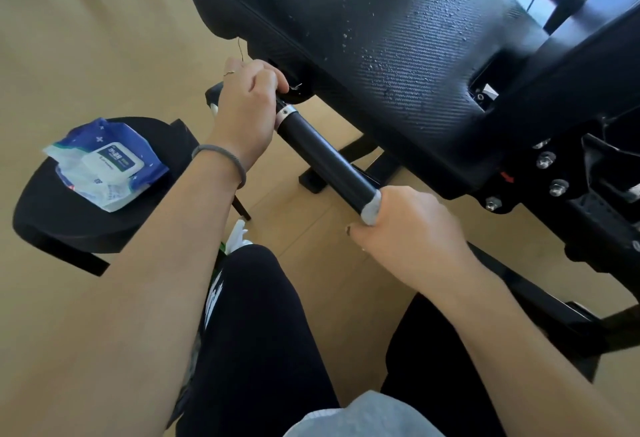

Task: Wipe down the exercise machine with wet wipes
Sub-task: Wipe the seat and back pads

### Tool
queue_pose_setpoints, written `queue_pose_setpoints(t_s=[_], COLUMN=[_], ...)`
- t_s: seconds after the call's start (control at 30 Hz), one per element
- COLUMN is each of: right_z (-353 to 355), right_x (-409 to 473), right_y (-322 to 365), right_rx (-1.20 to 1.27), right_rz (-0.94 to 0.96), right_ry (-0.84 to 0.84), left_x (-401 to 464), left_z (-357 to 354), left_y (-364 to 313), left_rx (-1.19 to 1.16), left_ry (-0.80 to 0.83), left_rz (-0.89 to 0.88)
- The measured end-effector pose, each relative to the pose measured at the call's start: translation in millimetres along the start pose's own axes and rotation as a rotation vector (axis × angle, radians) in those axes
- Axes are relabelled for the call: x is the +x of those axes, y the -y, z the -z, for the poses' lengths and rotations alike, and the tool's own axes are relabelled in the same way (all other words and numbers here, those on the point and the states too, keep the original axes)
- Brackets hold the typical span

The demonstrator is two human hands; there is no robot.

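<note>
My left hand (247, 104) is curled around the upper end of the black cylindrical foam-covered handle bar (325, 159), next to its silver metal collar (286, 113). My right hand (405, 229) is clamped around the lower end, with a grey-white wet wipe (372, 208) bunched between its grip and the bar. The bar hangs just under the black padded seat cushion (363, 38), whose carbon-weave vinyl is beaded with droplets.

The risks I judge from here: the wipe is wadded small, so it could slip out of my fist or ride over the foam without really cleaning it. The damp, smooth sleeve could also let my right hand skid towards the bolts (545, 159) on the black steel frame (571, 107). A loose thread dangles from the cushion edge near my left knuckles and might snag.

The blue-and-white soft plastic wipe packet (104, 163), with its hard white flip lid shut, rests crumpled on a round black padded stool (69, 222) well to my left.
</note>
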State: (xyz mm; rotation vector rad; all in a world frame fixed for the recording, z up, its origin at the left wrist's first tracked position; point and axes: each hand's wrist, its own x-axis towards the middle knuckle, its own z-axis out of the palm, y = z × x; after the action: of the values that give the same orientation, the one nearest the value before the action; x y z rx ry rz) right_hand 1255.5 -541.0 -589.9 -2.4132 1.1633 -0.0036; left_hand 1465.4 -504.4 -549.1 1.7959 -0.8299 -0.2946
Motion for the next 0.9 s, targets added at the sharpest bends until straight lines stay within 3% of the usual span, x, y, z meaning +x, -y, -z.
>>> queue_pose_setpoints(t_s=[0.07, 0.33, 0.4, 0.53, 0.6, 0.73, 0.83, 0.9], right_z=[6.3, 23.8, 24.0, 18.4, 16.0, 19.1, 17.2, 13.3], right_x=[8.3, 64.1, 60.8, 36.5, 21.5, 30.1, 53.9, 65.4], right_y=[8.4, 111.3, 97.3, 41.5, 23.8, 56.7, 109.5, 134.2], right_rx=[-0.013, -0.066, -0.065, 0.029, 0.105, -0.084, -0.06, -0.098], right_rz=[-0.014, 0.174, 0.16, 0.04, -0.053, 0.026, 0.142, 0.182], right_ry=[0.044, -0.208, -0.149, 0.206, 0.25, -0.035, -0.24, -0.333], left_x=[0.1, 3.0, 2.8, 4.5, 6.7, 7.1, 8.7, 10.1], left_z=[0.0, 1.5, 2.1, 3.3, 5.0, 6.9, 10.5, 17.7], left_y=[0.3, 1.3, 2.2, 4.6, 7.8, 9.4, 11.6, 16.1], left_rx=[-0.002, 0.006, -0.03, -0.027, 0.0, -0.027, -0.054, -0.257], left_ry=[0.012, 0.026, 0.015, 0.051, 0.058, 0.072, 0.104, 0.152], left_rz=[-0.005, -0.012, -0.002, 0.004, -0.011, -0.027, 0.002, 0.111])
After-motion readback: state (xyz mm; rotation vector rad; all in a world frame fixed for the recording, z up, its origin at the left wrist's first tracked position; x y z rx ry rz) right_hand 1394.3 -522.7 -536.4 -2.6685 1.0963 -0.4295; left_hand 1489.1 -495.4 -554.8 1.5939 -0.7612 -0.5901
